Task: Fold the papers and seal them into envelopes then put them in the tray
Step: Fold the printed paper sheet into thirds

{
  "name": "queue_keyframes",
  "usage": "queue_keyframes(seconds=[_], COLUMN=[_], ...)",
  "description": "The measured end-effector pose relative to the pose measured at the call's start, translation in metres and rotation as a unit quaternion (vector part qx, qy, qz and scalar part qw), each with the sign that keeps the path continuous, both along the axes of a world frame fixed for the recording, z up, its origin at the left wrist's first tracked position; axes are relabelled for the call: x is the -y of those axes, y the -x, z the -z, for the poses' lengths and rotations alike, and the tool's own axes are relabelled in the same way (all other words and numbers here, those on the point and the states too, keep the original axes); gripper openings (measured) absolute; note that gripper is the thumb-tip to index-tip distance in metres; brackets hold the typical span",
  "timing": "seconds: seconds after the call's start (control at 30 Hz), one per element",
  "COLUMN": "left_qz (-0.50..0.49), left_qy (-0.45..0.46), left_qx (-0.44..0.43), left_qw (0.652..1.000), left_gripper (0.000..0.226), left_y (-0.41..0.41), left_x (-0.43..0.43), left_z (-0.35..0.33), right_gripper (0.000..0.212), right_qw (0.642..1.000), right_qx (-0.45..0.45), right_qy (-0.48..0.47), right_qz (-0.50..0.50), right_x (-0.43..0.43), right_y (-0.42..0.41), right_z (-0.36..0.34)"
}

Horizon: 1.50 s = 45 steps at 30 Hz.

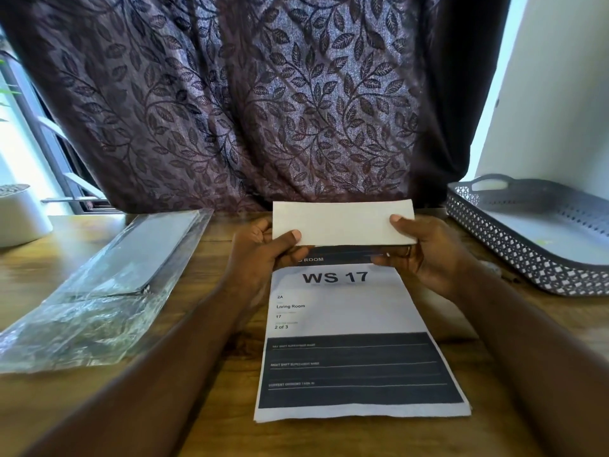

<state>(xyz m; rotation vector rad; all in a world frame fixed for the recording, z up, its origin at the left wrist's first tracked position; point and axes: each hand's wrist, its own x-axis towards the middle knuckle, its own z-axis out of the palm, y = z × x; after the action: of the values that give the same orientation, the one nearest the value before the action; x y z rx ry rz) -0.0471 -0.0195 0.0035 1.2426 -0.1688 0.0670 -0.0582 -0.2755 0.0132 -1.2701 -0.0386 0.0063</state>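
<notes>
A white folded paper [342, 222] is held up above the table's far middle. My left hand [260, 252] pinches its left end, thumb on the front. At its right end my right hand [425, 249] grips it the same way. Below them a stack of printed sheets [349, 351] headed "WS 17" lies flat on the wooden table. A clear plastic pack of envelopes [108, 275] lies to the left. The grey perforated tray [514, 245] stands at the right, holding something white and flat.
A white pot [19, 216] sits at the far left edge. A dark leaf-patterned curtain [250, 103] hangs behind the table, and a white wall rises behind the tray. Bare wood shows between the sheets and the tray.
</notes>
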Motion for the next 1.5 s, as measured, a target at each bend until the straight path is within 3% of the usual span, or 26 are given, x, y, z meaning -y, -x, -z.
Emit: queue_keyframes(seconds=[0.1, 0.17, 0.27, 0.43, 0.57, 0.83, 1.0, 1.5], left_qz=[-0.049, -0.05, 0.033, 0.102, 0.09, 0.034, -0.006, -0.008], left_qy=[0.046, 0.102, 0.17, 0.014, 0.036, 0.104, 0.174, -0.078], left_qx=[-0.008, -0.004, 0.014, 0.004, -0.011, -0.005, -0.009, -0.022], left_qw=[0.998, 0.994, 0.985, 0.995, 0.995, 0.994, 0.985, 0.997], left_gripper=[0.024, 0.025, 0.037, 0.045, 0.026, 0.024, 0.034, 0.02], left_y=[-0.006, -0.003, 0.009, 0.027, 0.023, 0.009, -0.002, -0.019], left_x=[-0.008, -0.008, 0.004, 0.037, 0.033, 0.015, -0.004, -0.019], left_z=[-0.004, -0.008, -0.011, 0.004, 0.005, -0.01, -0.016, 0.002], right_gripper=[0.029, 0.028, 0.028, 0.035, 0.033, 0.026, 0.027, 0.028], right_qw=[0.988, 0.979, 0.983, 0.973, 0.968, 0.968, 0.973, 0.972], right_qx=[-0.017, -0.01, 0.021, 0.09, 0.093, 0.085, 0.067, 0.052], right_qy=[0.143, 0.189, 0.173, 0.186, 0.205, 0.21, 0.199, 0.228], right_qz=[-0.062, -0.078, -0.063, -0.104, -0.11, -0.103, -0.097, 0.019], right_x=[-0.004, -0.013, -0.031, -0.064, -0.068, -0.043, -0.025, 0.002], right_y=[0.008, 0.012, 0.016, 0.025, 0.021, 0.014, 0.009, 0.003], right_z=[-0.002, -0.003, -0.005, -0.001, 0.002, -0.002, -0.001, -0.007])
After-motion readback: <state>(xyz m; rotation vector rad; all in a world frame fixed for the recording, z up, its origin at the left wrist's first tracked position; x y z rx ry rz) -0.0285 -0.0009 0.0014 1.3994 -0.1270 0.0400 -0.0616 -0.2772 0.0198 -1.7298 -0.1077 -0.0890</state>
